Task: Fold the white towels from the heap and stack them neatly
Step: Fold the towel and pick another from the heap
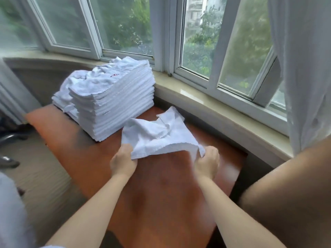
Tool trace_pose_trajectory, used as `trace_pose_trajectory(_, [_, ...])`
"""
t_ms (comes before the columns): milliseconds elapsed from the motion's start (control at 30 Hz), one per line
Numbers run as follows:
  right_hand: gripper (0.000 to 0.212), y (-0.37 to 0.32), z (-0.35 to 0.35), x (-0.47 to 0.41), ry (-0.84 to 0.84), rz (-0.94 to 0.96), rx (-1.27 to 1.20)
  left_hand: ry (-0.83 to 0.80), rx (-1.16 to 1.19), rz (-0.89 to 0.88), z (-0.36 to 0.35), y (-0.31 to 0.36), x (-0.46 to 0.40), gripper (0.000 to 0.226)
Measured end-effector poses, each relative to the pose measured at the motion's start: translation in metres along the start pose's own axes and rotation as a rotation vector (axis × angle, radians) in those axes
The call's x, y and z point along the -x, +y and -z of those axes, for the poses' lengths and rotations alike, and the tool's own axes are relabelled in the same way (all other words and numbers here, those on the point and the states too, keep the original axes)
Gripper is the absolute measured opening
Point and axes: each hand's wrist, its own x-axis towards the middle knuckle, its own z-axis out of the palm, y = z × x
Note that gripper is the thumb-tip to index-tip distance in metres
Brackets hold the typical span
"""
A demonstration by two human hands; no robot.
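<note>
Now both hands out over the red-brown bench (161,194), working one white towel (157,136). Left hand (123,161) pinching the towel's near left corner, fingers curled into the cloth. Right hand (206,162) gripping the near right corner, thumb side tucked under the hem. Grip tight on both sides, near edge stretched between them and lifted just off the bench. Far half of the towel rumpled, one flap folded over on itself, lying toward the window sill (206,104). Tall stack of folded white towels (114,108) at the far left of the bench, edges fairly square, just beside the held towel. Crumpled loose towels (93,77) draped over the stack's top and spilling down its left side. White curtain (304,68) hanging at the far right, windows behind.
</note>
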Motion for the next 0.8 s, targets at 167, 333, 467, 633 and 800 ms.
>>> trace_pose_trajectory(167, [0.019, 0.04, 0.042, 0.035, -0.3, -0.151, 0.084, -0.375, -0.191, 0.046, 0.014, -0.005, 0.075, 0.043])
trace_pose_trajectory(333, [0.048, 0.051, 0.104, 0.047, -1.156, -0.061, 0.544, -1.098, -0.329, 0.159, 0.025, 0.015, 0.153, 0.033])
trace_pose_trajectory(467, [0.047, 0.071, 0.127, 0.078, -1.248, 0.098, 0.782, -1.122, -0.486, 0.114, 0.016, 0.026, 0.206, 0.06])
trace_pose_trajectory(633, [0.017, 0.077, 0.144, 0.084, -0.636, 0.022, 0.529, -0.905, -0.664, 0.132, 0.032, 0.02, 0.214, 0.035])
trace_pose_trajectory(800, [0.032, 0.058, 0.126, 0.068, -0.296, -0.053, 0.153, -0.664, -0.607, 0.236, 0.051, 0.01, 0.173, 0.036])
